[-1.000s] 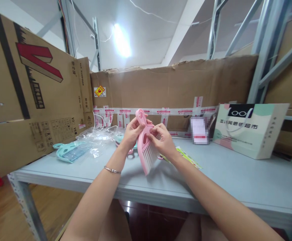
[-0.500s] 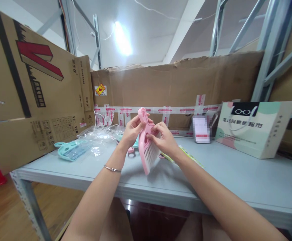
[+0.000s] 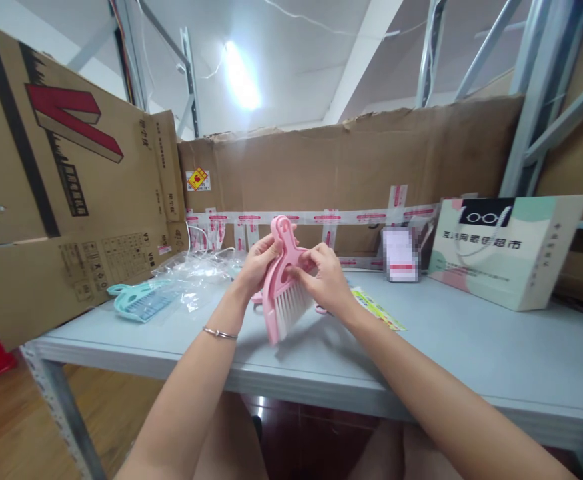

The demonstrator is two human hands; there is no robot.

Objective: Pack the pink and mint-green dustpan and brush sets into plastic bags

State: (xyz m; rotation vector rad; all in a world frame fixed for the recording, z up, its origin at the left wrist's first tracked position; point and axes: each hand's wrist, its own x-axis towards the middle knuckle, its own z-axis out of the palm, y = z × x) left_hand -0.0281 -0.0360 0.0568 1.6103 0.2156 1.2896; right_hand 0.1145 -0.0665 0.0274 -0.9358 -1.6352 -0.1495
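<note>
Holding pink brush [image 3: 277,277] up over the table [image 3: 471,360], tilted, handle uppermost, white bristles pointing down. With left hand [image 3: 259,270], clamping fingers around the handle end, thumb to the front. With right hand [image 3: 324,277], pinching thumb and forefinger on the brush body at its opening, just above the bristles; remaining fingers curled. Along left side of brush, showing a doubled pink edge; cannot tell if one piece or two. Around left wrist: thin metal bracelet [image 3: 220,333].

To the left, lying on the table: teal brush [image 3: 144,301], touching a crumpled heap of clear plastic [image 3: 191,287]. Past right wrist: green-and-yellow card [image 3: 377,309], lying flat, partly hidden by the hand. Farther back: small upright panel [image 3: 400,255], blurred out, cannot read. To the right of that, standing: printed paper bag [image 3: 496,253]. Along the rear: taped cardboard sheet [image 3: 321,173]. At far left: large cardboard box [image 3: 116,187], marked with a red V.
</note>
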